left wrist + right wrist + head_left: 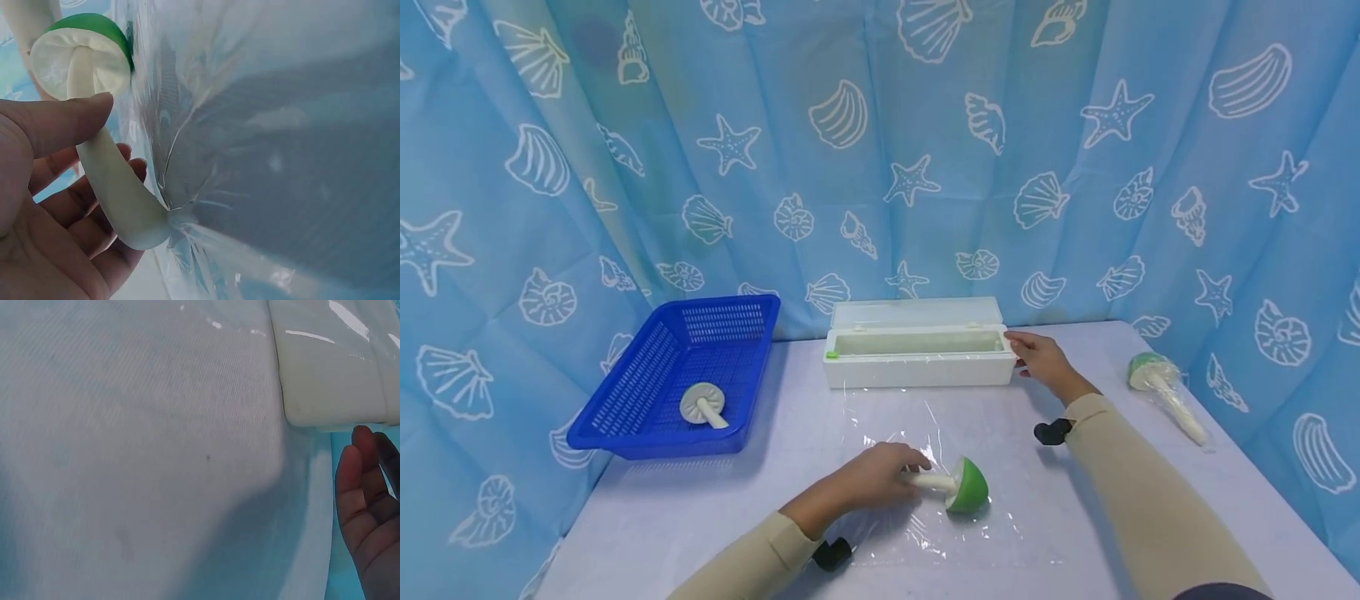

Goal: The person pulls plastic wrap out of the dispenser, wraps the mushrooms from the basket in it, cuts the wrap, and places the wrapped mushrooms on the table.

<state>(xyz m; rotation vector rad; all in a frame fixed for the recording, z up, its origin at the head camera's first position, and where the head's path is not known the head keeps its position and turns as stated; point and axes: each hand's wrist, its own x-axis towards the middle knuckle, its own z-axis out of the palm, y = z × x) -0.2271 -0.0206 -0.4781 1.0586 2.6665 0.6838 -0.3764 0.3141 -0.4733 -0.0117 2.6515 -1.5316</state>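
Observation:
My left hand (880, 477) holds a green-capped toy mushroom (967, 485) by its pale stem, pinched between thumb and fingers. In the left wrist view the thumb lies across the stem (115, 187), and the white underside of the cap faces the camera. The mushroom lies over a sheet of clear plastic film (917, 537) spread on the table. Behind it stands a white cling film dispenser (917, 372) with its lid (917, 312) raised. My right hand (1043, 358) is at the dispenser's right end, fingertips right against that side, fingers loosely bent.
A blue plastic basket (597, 417) on the left holds another mushroom (703, 404), pale underside up. At the far right lies a green-capped mushroom (1165, 392) wrapped in film. A blue shell-patterned curtain (880, 167) hangs behind the white-covered table (790, 400).

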